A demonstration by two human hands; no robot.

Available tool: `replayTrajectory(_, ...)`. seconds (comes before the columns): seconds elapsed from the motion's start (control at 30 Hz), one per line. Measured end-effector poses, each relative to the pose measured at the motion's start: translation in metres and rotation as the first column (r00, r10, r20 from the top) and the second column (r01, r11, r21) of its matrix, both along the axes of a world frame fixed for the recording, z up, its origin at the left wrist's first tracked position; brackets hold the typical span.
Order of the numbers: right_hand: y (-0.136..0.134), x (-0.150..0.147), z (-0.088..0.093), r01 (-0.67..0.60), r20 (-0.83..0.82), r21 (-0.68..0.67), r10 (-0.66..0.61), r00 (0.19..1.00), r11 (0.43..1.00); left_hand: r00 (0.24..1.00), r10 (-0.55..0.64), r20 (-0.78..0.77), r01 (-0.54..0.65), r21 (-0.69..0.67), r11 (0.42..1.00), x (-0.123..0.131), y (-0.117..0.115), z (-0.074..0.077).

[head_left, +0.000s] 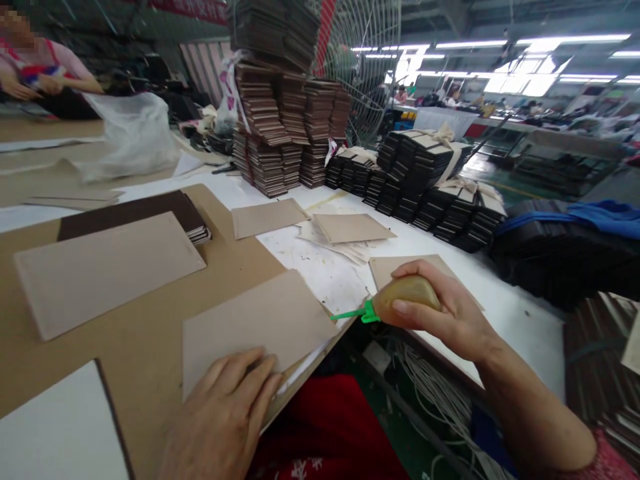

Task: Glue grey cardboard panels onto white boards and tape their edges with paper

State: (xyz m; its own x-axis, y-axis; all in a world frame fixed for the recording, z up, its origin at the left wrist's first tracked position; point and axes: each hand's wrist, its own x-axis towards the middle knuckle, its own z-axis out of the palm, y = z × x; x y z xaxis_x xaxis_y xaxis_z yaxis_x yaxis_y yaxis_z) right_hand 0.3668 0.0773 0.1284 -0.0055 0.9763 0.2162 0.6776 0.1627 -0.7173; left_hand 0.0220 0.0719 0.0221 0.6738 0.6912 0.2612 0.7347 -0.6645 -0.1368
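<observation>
My left hand (223,413) lies flat, fingers together but stretched out, pressing the near corner of a tan cardboard sheet (250,327) on a brown board. My right hand (445,310) is wrapped round a yellowish glue bottle (407,297). The bottle's green nozzle (350,314) points left at the sheet's right edge. A larger tan sheet (105,267) lies farther left, partly covering a dark brown stack (150,210).
Tall piles of brown covers (280,127) and bundles of black pieces (425,180) stand at the back. Loose tan sheets (345,230) lie on the white table. A big fan (360,60) is behind. Another person (40,67) sits far left.
</observation>
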Motion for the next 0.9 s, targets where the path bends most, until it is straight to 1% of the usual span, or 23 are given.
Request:
replayTrajectory(0.1, 0.004, -0.003, 0.005, -0.032, 0.108, -0.050, 0.037, 0.993, 0.998, 0.999, -0.035, -0.010, 0.035, 0.063, 0.997, 0.000, -0.001, 0.001)
replayTrajectory(0.23, 0.007, -0.006, 0.006, -0.057, 0.163, -0.110, 0.075, 0.984, 0.992, 0.998, -0.062, 0.024, 0.059, 0.121, 0.991, 0.004, -0.006, 0.001)
replayTrajectory(0.43, 0.011, -0.006, 0.005, -0.052, 0.226, -0.152, 0.086, 0.970, 0.987, 0.999, -0.048, 0.025, 0.044, 0.134, 0.990, 0.004, -0.008, 0.000)
replayTrajectory(0.63, 0.012, -0.011, 0.009, -0.070, 0.259, -0.156, 0.109, 0.960, 0.985, 0.999, -0.044, 0.015, 0.042, 0.135, 0.990, 0.006, -0.009, 0.001)
replayTrajectory(0.77, 0.016, -0.017, 0.015, -0.098, 0.313, -0.114, 0.129, 0.941, 0.989, 0.999, -0.036, 0.022, 0.033, 0.125, 0.992, 0.008, -0.009, 0.001)
replayTrajectory(0.9, 0.024, -0.025, 0.020, -0.107, 0.337, -0.099, 0.135, 0.932, 0.989, 0.998, -0.054, -0.017, 0.056, 0.140, 0.989, 0.005, -0.009, 0.001)
